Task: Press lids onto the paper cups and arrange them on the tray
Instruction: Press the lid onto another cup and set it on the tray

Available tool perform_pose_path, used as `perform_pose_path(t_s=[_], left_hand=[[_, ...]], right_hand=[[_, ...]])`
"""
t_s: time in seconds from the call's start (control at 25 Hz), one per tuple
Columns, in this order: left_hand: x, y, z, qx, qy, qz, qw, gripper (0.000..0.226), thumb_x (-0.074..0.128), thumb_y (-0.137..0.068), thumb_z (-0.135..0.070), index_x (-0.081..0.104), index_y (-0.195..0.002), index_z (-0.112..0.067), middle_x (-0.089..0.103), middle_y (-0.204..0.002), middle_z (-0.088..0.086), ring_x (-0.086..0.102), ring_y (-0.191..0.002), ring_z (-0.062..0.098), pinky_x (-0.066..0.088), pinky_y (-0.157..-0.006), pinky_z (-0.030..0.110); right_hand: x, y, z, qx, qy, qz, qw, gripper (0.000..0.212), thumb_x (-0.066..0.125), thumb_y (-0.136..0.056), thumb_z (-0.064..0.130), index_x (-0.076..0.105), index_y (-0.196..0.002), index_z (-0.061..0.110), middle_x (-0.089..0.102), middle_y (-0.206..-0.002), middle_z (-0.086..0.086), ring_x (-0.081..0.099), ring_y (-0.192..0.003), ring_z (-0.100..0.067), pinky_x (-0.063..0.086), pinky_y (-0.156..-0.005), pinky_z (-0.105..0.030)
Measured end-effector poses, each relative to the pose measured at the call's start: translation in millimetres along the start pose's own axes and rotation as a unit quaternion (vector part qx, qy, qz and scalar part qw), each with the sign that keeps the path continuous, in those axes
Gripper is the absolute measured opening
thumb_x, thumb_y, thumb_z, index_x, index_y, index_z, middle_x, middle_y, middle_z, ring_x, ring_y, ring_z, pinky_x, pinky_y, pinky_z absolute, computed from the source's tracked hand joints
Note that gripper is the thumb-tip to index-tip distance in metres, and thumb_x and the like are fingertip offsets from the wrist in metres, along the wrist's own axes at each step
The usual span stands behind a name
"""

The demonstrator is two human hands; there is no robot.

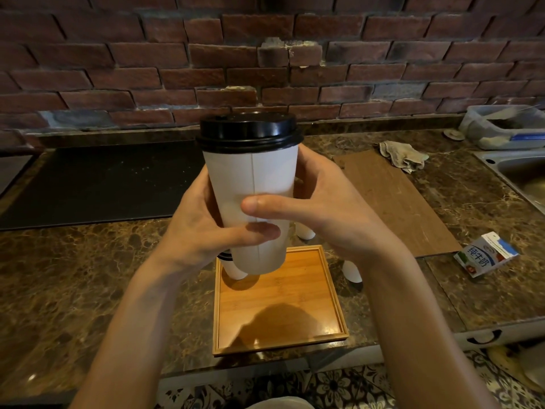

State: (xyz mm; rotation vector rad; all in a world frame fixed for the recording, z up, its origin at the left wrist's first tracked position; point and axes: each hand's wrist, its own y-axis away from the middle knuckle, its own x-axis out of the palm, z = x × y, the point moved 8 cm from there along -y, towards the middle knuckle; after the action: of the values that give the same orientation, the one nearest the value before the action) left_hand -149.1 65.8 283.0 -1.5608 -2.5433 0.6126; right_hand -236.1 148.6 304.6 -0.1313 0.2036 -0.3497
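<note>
Paper cup [259, 187] with a black lid [249, 132] on is held over the brown marble bench [88, 276], above a wooden tray [295, 296] at the near edge. The left hand [200, 228] and right hand [330, 214] both grasp it, curled round its sides with thumbs across the front. Behind it, a lidded cup [233, 268] stands in the tray's far left corner. Farther right lie a milk carton [486, 253], a board [392, 202] and a cloth [402, 156]; a brick wall [265, 54] stands behind.

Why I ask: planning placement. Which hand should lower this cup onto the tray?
Probably left: the left hand grips the paper cup near its base, above the wooden tray; the right hand is nearer the unplaced cups.
</note>
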Motion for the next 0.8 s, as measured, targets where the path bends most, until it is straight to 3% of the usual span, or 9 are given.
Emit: perform_pose_path(t_s=[0.24,0.52,0.64,0.8], left_hand=[[-0.1,-4.2,-4.6,0.003,-0.009,-0.036,0.999,0.076,0.078,-0.061,-0.019,0.041,-0.127,-0.026,0.062,-0.116,-0.018,0.06,-0.112,0.006,0.052,-0.08,0.016],[3.2,-3.5,-7.8,0.004,-0.017,-0.103,0.995,0.094,0.081,-0.057,-0.022,0.033,-0.138,-0.021,0.055,-0.126,-0.007,0.057,-0.118,0.012,0.054,-0.084,0.024],[5.7,-2.2,-8.1,0.006,-0.013,-0.119,0.993,0.098,0.082,-0.059,-0.017,0.029,-0.142,-0.016,0.053,-0.129,-0.003,0.056,-0.118,0.011,0.053,-0.085,0.022],[5.8,-2.1,-6.9,-0.008,-0.025,-0.112,0.993,0.103,0.087,-0.054,-0.015,0.031,-0.14,-0.021,0.054,-0.124,-0.012,0.056,-0.114,0.002,0.053,-0.081,0.017]], right_hand=[[-3.9,-1.2,6.7,-0.01,0.029,-0.042,0.999,0.067,0.083,-0.072,0.028,0.051,-0.13,0.023,0.063,-0.117,0.011,0.061,-0.108,-0.003,0.056,-0.085,-0.023],[-3.7,2.4,8.8,-0.016,0.061,-0.119,0.991,0.073,0.085,-0.069,0.033,0.048,-0.132,0.023,0.06,-0.117,0.012,0.058,-0.107,-0.002,0.056,-0.085,-0.026],[-1.0,4.0,7.3,-0.017,0.077,-0.148,0.986,0.081,0.086,-0.068,0.036,0.044,-0.137,0.022,0.058,-0.123,0.009,0.055,-0.113,-0.006,0.054,-0.091,-0.036],[-2.8,4.4,7.0,-0.02,0.081,-0.164,0.983,0.081,0.086,-0.067,0.037,0.046,-0.135,0.022,0.059,-0.121,0.01,0.056,-0.111,-0.005,0.055,-0.089,-0.033]])
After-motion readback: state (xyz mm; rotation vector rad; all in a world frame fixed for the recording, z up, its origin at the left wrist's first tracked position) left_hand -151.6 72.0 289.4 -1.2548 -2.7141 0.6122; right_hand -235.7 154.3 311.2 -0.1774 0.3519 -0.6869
